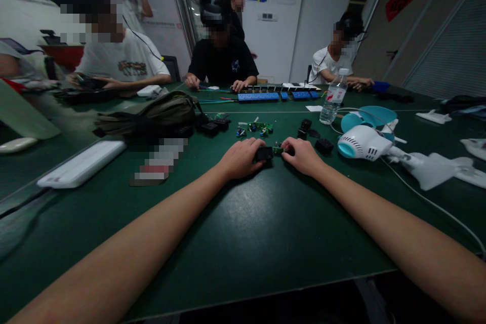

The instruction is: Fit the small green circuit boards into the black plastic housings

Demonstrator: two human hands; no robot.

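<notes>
My left hand is closed round a small black plastic case, whose end points to the right. Close beside that end, my right hand pinches a small green circuit board between thumb and fingers. The board and the case are nearly touching; whether they meet I cannot tell. Just beyond my hands lies a loose group of green circuit boards with blue and white parts. To the right of my right hand are a black case and some more black pieces.
A white and turquoise fan lies at the right, its cable trailing forward. Behind it stands a water bottle. On the left are a dark bag and a white power strip. Several people sit across the green table, near blue terminal strips.
</notes>
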